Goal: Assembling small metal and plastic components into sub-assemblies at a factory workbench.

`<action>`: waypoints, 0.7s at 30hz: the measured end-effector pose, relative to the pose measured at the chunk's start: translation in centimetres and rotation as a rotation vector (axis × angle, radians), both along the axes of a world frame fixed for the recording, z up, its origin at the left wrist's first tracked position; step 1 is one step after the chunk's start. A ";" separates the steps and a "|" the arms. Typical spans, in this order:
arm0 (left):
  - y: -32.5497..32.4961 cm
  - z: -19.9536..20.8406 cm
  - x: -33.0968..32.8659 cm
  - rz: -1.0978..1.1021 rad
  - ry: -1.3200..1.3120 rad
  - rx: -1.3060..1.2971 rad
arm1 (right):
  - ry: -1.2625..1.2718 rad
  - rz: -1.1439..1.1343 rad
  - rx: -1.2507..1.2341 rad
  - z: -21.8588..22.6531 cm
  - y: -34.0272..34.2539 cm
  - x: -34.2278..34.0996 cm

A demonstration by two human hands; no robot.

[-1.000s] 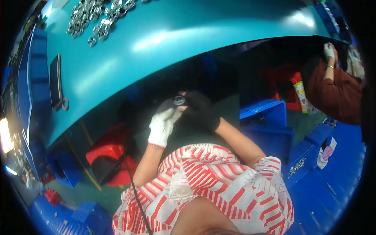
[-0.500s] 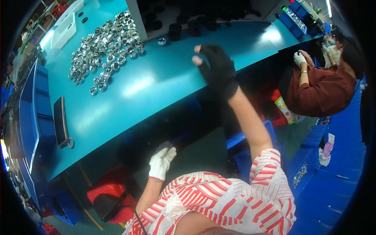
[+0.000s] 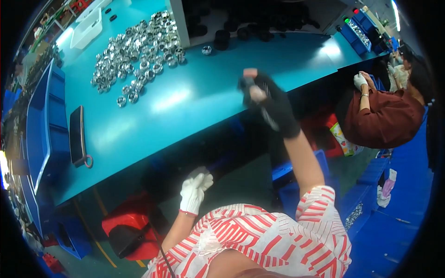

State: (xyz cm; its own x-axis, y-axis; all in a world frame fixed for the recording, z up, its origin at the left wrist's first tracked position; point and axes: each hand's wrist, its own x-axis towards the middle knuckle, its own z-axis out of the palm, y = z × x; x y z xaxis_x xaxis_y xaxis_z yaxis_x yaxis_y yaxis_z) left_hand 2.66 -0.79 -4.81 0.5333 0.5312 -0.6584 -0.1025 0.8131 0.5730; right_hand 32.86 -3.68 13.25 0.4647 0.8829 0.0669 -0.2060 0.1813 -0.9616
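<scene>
My right hand (image 3: pixel 273 106), in a black glove with bare fingertips, hovers over the front edge of the teal table (image 3: pixel 125 134). Its thumb and forefinger close around a small dark piece, smeared by motion. Lower down, in front of the table, my left hand (image 3: pixel 196 187) wears a white knit glove and has its fingers curled together. Something dark shows faintly at their tips, too dim to name. Shiny metal ring-shaped parts (image 3: pixel 139 51) lie heaped at the far left of the table. A single metal ring (image 3: pixel 206 50) sits apart, beside the dark shelf opening.
Black round pieces (image 3: pixel 221 39) fill the shadowed opening at the back. A phone (image 3: pixel 77 134) and a blue bin (image 3: pixel 51 111) are at left, white trays (image 3: pixel 87 30) beyond. To the right sits a co-worker (image 3: pixel 387 116). A red stool (image 3: pixel 132 227) stands below.
My right hand has drawn back toward me and slightly right, its fingers now pinched round a dark piece. The left hand stays nearly in place. The whole view has shifted slightly.
</scene>
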 end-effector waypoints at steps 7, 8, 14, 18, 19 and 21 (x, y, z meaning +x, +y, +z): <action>1.1 9.1 3.0 -0.192 -0.093 0.722 | 0.662 0.296 -0.197 -6.6 -5.7 -10.4; 1.4 10.0 3.2 -0.245 -0.055 0.850 | 0.719 0.256 -0.224 -6.6 -5.3 -11.5; 1.1 9.7 3.0 -0.283 0.038 0.952 | 0.819 0.373 -0.328 -9.1 -5.7 -13.4; 0.7 9.4 2.1 -0.271 0.053 0.916 | 0.826 0.399 -0.326 -10.3 -6.0 -14.0; 0.7 9.4 2.0 -0.263 0.047 0.914 | 0.850 0.418 -0.297 -10.4 -6.0 -14.1; 0.7 9.0 1.9 -0.254 0.041 0.914 | 0.817 0.412 -0.320 -9.4 -5.7 -14.2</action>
